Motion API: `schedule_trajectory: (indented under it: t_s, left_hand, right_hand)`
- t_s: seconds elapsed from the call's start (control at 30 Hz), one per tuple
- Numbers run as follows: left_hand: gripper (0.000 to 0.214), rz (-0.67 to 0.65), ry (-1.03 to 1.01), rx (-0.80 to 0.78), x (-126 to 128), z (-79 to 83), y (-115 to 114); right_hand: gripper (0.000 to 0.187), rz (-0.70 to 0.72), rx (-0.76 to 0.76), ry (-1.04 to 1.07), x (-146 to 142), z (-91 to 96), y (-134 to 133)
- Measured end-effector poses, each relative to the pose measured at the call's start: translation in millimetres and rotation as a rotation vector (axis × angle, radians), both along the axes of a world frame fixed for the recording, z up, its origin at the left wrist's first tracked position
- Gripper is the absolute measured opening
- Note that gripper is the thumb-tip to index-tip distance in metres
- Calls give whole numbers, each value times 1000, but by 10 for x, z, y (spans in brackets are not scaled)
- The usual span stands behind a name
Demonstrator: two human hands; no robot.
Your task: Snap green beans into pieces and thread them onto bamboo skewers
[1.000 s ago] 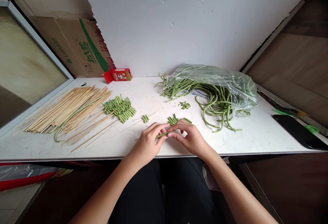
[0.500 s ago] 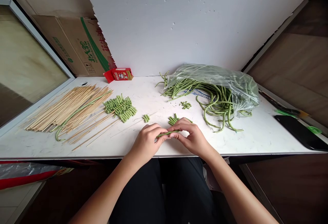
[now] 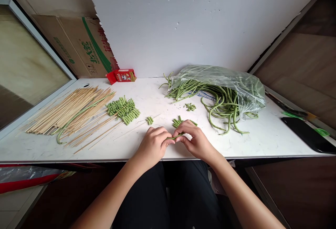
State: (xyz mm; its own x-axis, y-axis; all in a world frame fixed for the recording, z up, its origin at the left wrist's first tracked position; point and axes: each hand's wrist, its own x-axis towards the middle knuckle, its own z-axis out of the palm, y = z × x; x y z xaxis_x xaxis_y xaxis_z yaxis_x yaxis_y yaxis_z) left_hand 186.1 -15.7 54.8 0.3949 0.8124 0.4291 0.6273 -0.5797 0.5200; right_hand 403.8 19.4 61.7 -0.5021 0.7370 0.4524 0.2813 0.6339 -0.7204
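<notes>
Between my two hands is a green bean [image 3: 172, 138], held just above the front part of the white table. My left hand [image 3: 154, 142] pinches one end of it, and my right hand [image 3: 193, 138] pinches the other close by. Just behind my right hand lie short bean pieces [image 3: 177, 121], partly covered by the fingers. A small group of cut pieces [image 3: 149, 120] rests beyond my left hand, beside a thin skewer [image 3: 139, 126]. Farther left, rows of bean pieces [image 3: 123, 109] are threaded on skewers.
Many bamboo skewers [image 3: 63, 112] cover the table's left side, with one long bean [image 3: 78, 112] across them. A clear plastic bag [image 3: 217, 75] spills long beans [image 3: 228, 106] at right. Bean tips [image 3: 190, 107], a red box [image 3: 126, 76] and a black phone [image 3: 308, 134] also lie there.
My left fingers have moved slightly right along the bean, so less of it shows between my hands. My right hand has barely moved.
</notes>
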Motion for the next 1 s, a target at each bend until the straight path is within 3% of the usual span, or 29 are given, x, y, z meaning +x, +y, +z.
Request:
schedule_trajectory:
  t_s: [0.33, 0.43, 0.63, 1.0]
  left_hand:
    - [26, -58, 48, 47, 0, 35, -13]
    - [23, -28, 39, 63, -20, 45, 3]
    - [24, 14, 22, 72, -42, 52, 21]
    - [21, 42, 24, 112, -51, 38, 33]
  right_hand:
    - [12, 35, -40, -23, -19, 25, -42]
    - [4, 7, -33, 15, -7, 26, -26]
    - [11, -74, 42, 65, 17, 19, -3]
    - [10, -74, 78, 12, -2, 68, -27]
